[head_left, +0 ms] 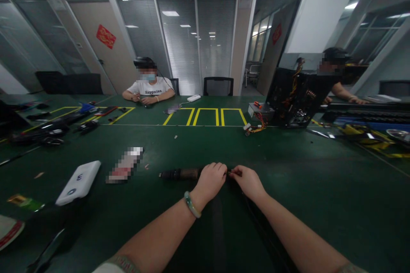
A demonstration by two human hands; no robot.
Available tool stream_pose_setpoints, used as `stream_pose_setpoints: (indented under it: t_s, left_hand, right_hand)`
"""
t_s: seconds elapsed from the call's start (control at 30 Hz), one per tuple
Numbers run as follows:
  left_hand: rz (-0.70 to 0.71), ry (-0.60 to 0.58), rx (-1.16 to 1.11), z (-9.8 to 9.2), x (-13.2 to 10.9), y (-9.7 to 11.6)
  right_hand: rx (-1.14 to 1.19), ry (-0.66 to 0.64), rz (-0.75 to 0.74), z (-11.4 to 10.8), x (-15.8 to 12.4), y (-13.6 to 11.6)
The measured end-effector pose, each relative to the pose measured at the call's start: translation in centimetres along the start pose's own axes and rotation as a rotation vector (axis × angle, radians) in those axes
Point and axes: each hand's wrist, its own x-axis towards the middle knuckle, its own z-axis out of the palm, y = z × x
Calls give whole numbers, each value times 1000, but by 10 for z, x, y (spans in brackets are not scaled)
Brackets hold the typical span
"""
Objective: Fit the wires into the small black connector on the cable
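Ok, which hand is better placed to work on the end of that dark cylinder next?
Probably the right hand: its fingertips pinch at the right end of the dark cylinder, while the left hand is closed around the body, steadying it.

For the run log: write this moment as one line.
left hand: closed around dark cylinder | right hand: pinching its end | cylinder: lying on green table | nearby: white box

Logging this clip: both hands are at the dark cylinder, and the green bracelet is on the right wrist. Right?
Not quite: the head view shows the bracelet on the left wrist. The left hand and right hand are indeed at the dark cylinder.
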Motion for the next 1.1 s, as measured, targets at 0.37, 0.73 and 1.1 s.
stream_pose_setpoints:
  t_s: [0.37,0.73,1.1]
  left_hand:
    - [13,21,-24,3,-2,-5]
    - [49,26,5,0,-2,-6]
    - [107,31,13,0,-2,-9]
  right_hand:
    - [168,22,-71,2,-6,8]
    - [43,-58,-138,-4,-12,12]
    - [73,20,-90,-1,-14,5]
